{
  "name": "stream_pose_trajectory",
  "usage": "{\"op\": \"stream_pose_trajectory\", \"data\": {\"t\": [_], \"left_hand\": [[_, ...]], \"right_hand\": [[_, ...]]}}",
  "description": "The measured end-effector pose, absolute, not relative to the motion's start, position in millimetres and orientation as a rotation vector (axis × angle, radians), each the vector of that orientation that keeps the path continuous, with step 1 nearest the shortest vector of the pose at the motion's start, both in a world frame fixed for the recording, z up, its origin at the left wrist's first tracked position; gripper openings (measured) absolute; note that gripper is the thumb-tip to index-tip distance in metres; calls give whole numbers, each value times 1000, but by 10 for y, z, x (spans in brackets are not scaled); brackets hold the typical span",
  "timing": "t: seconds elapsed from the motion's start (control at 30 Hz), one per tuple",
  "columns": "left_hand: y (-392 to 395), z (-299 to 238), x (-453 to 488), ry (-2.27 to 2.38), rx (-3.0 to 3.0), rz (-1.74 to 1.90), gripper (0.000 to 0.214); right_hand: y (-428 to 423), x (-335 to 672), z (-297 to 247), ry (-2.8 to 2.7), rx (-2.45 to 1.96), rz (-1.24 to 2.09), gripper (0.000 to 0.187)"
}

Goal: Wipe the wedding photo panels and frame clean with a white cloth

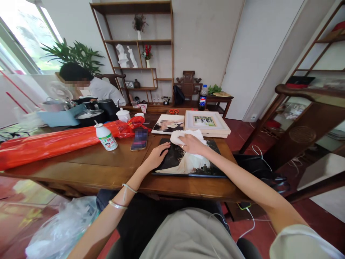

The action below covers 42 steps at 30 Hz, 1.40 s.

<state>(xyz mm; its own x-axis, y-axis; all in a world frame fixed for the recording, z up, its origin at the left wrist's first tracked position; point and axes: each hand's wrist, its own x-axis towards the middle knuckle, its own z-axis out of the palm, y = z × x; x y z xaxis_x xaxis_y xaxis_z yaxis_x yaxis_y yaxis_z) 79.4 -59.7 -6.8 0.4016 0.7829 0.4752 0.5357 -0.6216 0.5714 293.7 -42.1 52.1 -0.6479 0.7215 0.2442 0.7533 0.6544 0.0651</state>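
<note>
Noted from where I stand: the print [188, 163] lies flat at the near edge of the table [126, 167], presumably for easy reach, with the left hand [158, 155] resting open at its left side, seemingly to steady it, and the right hand [190, 144] closed over a white cloth [176, 136] on its upper part (grip firmness I cannot judge). A frame [207, 122] and a panel [167, 124] sit just beyond, apparently clear of the arms; phone [139, 139] and bottle [107, 137] are farther left.

A bunched white cloth [175, 137] sits beneath the right hand [192, 144], against a dark rectangular picture panel [173, 157] that lies flat below, its printed sweep of pale fabric showing on the grip's near side.
</note>
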Motion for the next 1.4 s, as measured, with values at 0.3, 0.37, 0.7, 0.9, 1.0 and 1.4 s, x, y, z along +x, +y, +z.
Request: {"op": "stream_pose_trajectory", "data": {"t": [0.3,0.37,0.7,0.9,1.0,1.4], "left_hand": [[-619,-49,807,1130,2305,1076,33],[-619,-49,810,1129,2304,1084,33],[-600,-47,800,1110,2277,1104,31],[-593,-19,736,1164,1769,1411,34],[-623,28,723,1227,1413,1437,34],[-699,190,528,1180,810,1476,30]], "right_hand": [[-792,3837,498,-2625,-1488,-413,30],[-835,3882,490,-2620,-1509,-424,29],[-1778,3110,427,-2860,-836,-157,32],[-1371,3074,529,-2799,-907,-160,30],[-898,2908,572,-2746,-1112,-230,30],[-1540,2505,412,-2782,-728,-243,28]]}}
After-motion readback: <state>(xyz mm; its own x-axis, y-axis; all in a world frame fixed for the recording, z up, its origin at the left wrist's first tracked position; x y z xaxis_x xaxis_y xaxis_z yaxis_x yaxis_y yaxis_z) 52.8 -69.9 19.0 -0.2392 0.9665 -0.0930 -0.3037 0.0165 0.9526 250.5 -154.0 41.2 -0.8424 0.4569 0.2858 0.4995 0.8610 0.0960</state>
